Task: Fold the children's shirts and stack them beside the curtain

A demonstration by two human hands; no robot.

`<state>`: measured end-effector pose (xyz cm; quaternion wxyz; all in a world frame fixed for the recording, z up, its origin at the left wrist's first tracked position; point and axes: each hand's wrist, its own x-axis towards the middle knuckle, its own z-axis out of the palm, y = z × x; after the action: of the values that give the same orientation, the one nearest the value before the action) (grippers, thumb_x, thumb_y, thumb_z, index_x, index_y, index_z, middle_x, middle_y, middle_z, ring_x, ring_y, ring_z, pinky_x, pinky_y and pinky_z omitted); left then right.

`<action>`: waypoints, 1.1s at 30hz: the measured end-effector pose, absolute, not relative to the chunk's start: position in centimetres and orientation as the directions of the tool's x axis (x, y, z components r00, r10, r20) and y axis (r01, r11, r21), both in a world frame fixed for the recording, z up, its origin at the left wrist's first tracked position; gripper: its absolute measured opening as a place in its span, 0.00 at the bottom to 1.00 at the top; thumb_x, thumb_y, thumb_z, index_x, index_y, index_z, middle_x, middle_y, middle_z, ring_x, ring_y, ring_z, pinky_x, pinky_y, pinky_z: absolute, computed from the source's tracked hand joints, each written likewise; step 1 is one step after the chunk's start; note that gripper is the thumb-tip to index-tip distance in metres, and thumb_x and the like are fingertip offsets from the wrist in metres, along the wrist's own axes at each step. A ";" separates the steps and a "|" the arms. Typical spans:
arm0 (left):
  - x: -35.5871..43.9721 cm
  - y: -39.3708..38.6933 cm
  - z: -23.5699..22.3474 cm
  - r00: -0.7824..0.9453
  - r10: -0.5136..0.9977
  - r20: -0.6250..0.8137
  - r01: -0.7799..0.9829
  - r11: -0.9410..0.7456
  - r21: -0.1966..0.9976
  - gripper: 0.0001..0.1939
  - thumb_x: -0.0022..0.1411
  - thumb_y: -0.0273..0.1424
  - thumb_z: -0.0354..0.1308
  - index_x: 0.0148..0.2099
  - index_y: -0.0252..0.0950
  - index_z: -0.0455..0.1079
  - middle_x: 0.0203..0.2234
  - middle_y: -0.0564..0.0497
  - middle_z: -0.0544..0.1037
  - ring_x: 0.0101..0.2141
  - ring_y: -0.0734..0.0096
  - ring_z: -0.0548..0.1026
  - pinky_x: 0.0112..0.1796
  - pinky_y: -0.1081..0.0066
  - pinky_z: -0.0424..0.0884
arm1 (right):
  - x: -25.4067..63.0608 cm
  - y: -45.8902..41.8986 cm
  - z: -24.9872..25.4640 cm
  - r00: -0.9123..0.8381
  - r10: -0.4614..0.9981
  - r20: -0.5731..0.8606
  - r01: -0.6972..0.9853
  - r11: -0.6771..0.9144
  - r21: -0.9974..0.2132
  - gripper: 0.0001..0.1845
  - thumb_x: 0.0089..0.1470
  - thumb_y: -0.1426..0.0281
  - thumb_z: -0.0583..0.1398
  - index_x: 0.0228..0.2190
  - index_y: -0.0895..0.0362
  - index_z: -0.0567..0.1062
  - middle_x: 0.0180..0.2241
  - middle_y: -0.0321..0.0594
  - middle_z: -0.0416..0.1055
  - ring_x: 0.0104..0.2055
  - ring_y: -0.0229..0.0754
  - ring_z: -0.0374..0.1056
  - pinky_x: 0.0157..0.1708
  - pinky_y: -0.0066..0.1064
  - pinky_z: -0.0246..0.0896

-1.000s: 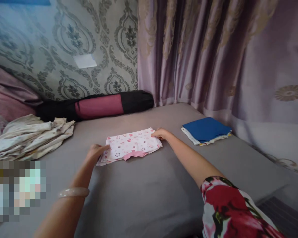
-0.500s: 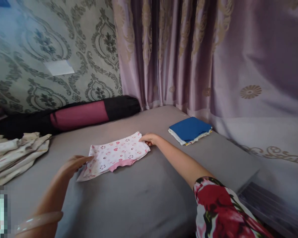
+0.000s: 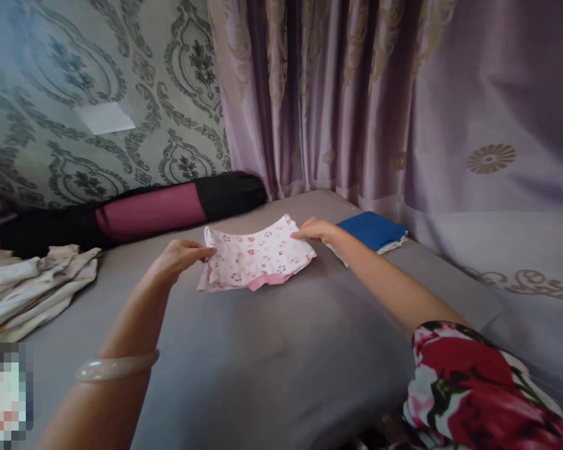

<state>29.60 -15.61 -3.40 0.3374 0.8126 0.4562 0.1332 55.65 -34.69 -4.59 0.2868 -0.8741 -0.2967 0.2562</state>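
A small folded garment, white with pink hearts, dark flower prints and a pink edge, hangs between my two hands just above the grey bed sheet. My left hand pinches its left end; a pale bangle circles that wrist. At the upper right corner, my right hand is closed on the cloth, thumb on top. Behind my right forearm lies a stack of folded clothes, blue on top with white and yellow layers beneath, partly hidden by the arm.
On the left of the bed lies a heap of pale rumpled clothes. A long black and maroon bolster rests along the patterned wall. Purple curtains hang behind the bed.
Both hands have lifted the garment off the sheet and moved it to the right, toward the folded stack. My right forearm now covers part of that stack.
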 end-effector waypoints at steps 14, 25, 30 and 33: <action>46.3 -27.1 -5.8 0.713 0.700 -0.047 0.196 -0.135 0.971 0.11 0.44 0.36 0.64 0.19 0.33 0.70 0.12 0.56 0.65 0.17 0.80 0.57 0.22 0.74 0.53 | 67.6 -43.6 1.9 0.928 0.271 -0.255 0.135 -0.883 -0.450 0.10 0.54 0.70 0.63 0.26 0.66 0.75 0.15 0.36 0.67 0.16 0.30 0.61 0.16 0.20 0.53; 53.2 -32.4 -7.7 0.745 0.664 -0.068 -0.008 0.111 0.994 0.09 0.47 0.29 0.63 0.19 0.31 0.70 0.13 0.53 0.69 0.17 0.80 0.62 0.22 0.77 0.56 | 73.4 -47.4 0.2 0.992 0.089 -0.093 0.013 -0.788 -0.616 0.15 0.55 0.69 0.62 0.38 0.71 0.75 0.25 0.50 0.74 0.28 0.44 0.73 0.27 0.33 0.71; 54.9 -33.8 -9.0 0.730 0.648 -0.217 0.085 0.229 0.970 0.09 0.48 0.29 0.64 0.21 0.31 0.69 0.13 0.54 0.69 0.15 0.83 0.59 0.21 0.77 0.55 | 75.1 -47.7 -0.9 1.000 -0.011 -0.006 -0.012 -0.843 -0.538 0.06 0.53 0.76 0.61 0.33 0.68 0.77 0.23 0.48 0.73 0.31 0.46 0.73 0.38 0.39 0.69; 55.6 -34.2 -9.8 0.721 0.639 -0.269 0.124 0.263 0.957 0.09 0.49 0.30 0.64 0.22 0.31 0.69 0.14 0.54 0.70 0.15 0.84 0.58 0.20 0.78 0.55 | 76.1 -48.0 -1.8 0.997 -0.010 0.073 0.028 -0.866 -0.499 0.05 0.52 0.77 0.61 0.31 0.67 0.78 0.23 0.48 0.73 0.34 0.48 0.73 0.41 0.40 0.68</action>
<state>55.58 -34.18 -9.76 0.7236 0.5805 0.3284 0.1778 76.06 -47.96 -1.76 0.2584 -0.9653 -0.0049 -0.0366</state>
